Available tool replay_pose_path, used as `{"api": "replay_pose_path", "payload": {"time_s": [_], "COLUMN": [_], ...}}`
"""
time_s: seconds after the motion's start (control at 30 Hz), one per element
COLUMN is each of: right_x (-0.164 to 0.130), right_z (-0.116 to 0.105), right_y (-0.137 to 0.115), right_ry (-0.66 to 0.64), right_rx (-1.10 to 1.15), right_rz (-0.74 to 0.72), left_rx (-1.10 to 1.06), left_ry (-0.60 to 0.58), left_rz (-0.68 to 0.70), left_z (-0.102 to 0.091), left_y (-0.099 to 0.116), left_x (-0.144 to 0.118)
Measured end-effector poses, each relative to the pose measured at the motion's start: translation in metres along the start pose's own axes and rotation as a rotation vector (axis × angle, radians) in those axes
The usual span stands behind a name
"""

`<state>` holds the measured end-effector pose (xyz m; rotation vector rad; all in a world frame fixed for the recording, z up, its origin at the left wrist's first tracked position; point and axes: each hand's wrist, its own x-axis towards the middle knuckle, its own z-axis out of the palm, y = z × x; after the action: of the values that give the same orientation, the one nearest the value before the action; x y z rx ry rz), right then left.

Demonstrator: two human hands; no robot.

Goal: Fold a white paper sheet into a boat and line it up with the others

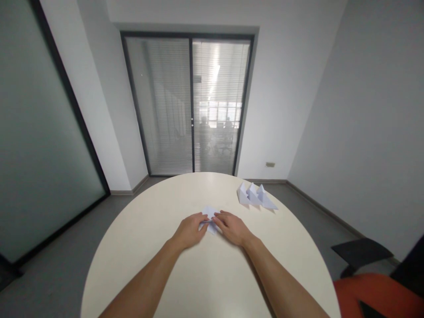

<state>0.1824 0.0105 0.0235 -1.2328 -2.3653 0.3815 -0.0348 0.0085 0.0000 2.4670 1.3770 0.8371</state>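
A small piece of folded white paper (209,212) lies at the middle of the round table, between my two hands. My left hand (191,229) grips its left side, thumb and fingers closed on the edge. From the other side my right hand (232,226) pinches the paper, its fingertips close to those of the left. A crease or raised fold runs across the sheet between the thumbs. Part of the paper is covered by the fingers. Farther back on the right stand three folded paper boats (253,194) in a row, side by side, with pointed peaks.
The cream round table (139,247) fills the lower middle. An orange chair (380,291) with a black armrest (361,252) stands at its right edge. Beyond the table is a glazed partition (159,110) with blinds; a frosted panel (39,154) is on the left.
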Motion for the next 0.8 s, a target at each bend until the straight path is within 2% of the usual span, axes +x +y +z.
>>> {"api": "replay_pose_path", "payload": {"time_s": [0.27,0.5,0.8], "right_x": [0.0,-0.001,0.002], "right_z": [-0.003,-0.009,0.001], "right_y": [-0.001,-0.006,0.006], "right_ry": [0.036,0.003,0.033], "right_rx": [0.045,0.088,0.02], "right_rz": [-0.077,-0.124,-0.03], "left_rx": [-0.002,0.003,-0.009], "left_ry": [0.01,-0.017,0.036], "left_rz": [-0.012,-0.083,-0.086], "left_z": [0.001,-0.001,-0.002], "left_y": [-0.003,-0.002,-0.002], "left_x": [0.002,0.005,0.006]}}
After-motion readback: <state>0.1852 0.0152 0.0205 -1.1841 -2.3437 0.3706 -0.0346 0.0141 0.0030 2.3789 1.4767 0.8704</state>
